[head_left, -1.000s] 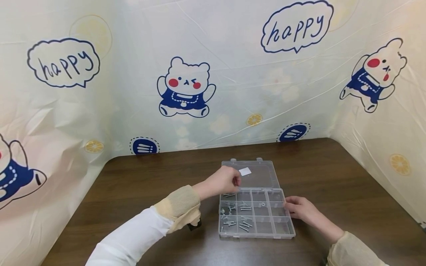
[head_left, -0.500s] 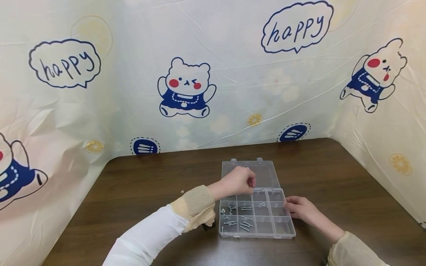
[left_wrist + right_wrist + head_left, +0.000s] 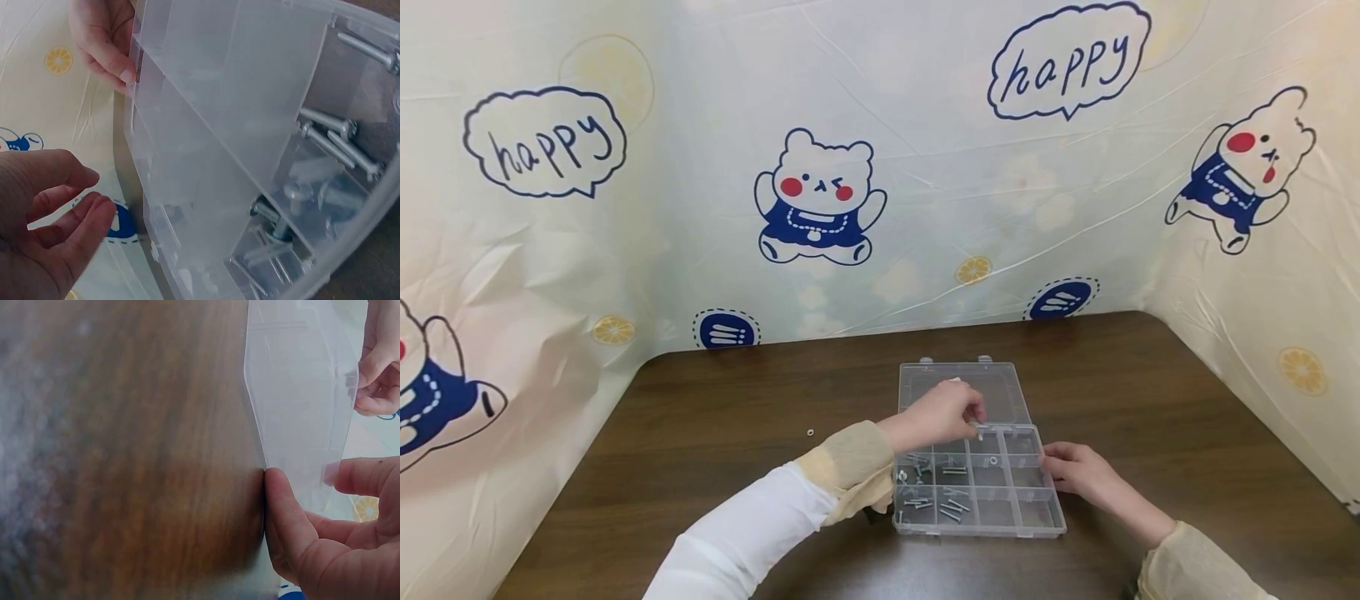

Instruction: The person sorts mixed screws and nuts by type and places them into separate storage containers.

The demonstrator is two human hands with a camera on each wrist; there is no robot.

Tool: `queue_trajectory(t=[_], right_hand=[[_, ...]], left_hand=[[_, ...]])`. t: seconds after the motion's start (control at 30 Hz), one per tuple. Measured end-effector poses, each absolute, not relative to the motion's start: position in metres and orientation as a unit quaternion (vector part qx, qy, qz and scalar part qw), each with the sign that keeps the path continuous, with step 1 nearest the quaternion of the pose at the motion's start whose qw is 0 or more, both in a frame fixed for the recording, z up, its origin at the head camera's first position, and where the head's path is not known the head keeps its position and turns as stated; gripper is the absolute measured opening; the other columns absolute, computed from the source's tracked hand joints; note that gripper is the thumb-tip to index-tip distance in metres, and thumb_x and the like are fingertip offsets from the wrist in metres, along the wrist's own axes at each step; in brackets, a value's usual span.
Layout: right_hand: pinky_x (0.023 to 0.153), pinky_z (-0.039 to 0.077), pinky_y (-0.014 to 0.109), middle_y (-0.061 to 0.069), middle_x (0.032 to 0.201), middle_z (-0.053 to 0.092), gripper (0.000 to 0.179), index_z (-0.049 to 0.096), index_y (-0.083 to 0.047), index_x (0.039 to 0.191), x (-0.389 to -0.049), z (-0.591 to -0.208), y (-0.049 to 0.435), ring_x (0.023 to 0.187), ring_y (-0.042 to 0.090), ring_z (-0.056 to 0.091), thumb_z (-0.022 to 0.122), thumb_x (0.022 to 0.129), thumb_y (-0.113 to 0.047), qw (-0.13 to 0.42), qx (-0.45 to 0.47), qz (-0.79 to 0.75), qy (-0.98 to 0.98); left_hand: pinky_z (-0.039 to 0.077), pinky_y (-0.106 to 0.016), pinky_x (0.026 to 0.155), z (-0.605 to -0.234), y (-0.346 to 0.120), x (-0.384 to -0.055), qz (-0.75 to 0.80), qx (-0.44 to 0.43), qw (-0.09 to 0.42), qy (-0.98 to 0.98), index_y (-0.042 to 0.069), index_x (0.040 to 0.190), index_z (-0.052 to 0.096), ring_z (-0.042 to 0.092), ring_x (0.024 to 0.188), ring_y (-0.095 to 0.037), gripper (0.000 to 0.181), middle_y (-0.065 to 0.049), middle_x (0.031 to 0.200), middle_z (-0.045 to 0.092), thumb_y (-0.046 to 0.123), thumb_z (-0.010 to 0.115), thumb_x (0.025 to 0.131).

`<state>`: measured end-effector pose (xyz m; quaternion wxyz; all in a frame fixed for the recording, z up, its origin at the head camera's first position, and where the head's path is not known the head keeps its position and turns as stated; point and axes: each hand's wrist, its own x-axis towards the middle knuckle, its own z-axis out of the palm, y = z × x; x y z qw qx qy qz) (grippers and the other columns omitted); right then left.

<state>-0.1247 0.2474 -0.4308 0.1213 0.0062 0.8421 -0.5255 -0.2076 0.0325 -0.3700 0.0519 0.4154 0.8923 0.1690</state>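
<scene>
A clear plastic compartment box [image 3: 996, 532] lies on the table with its lid [image 3: 1000, 392] folded back. My left hand [image 3: 943, 410] hovers over the back row, around the third column. Its thumb and fingers stand apart in the left wrist view, with nothing between them. A small metal piece [image 3: 981, 434] shows just below those fingertips. My right hand [image 3: 1078, 471] holds the box's right wall, thumb and fingers on either side of it. Metal screws [image 3: 953, 507] lie in several left-hand compartments. A small ring [image 3: 993, 460] sits in the middle row's third compartment.
A small pale ring [image 3: 810, 432] lies on the brown wooden table [image 3: 722, 417], left of the box. Printed curtains [image 3: 925, 208] stand behind the table and along both sides. The left sleeve [image 3: 752, 517] crosses the table in front of the box's left side.
My left hand has moved right from the back-left compartment to above the third column, and its fingers have parted. The ring on the table has come into view. The right hand stays put.
</scene>
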Motion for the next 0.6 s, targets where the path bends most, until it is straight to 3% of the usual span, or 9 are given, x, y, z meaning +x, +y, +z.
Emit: queue_trajectory(t=[0.6], right_hand=[[0.076,0.051,0.040,0.031,0.101,0.056,0.038,0.044,0.025,0.110,-0.125,-0.429,0.246,0.090,0.031,0.060,0.047,0.090,-0.007,0.125,0.002,-0.520,0.845]], left_hand=[[0.038,-0.017,0.055,-0.367,-0.005,-0.214,0.112,0.416,0.083,0.899,0.015,0.070,0.063,0.048,0.062,-0.005,0.008,0.009,0.065,0.056,0.008,0.065,0.073]])
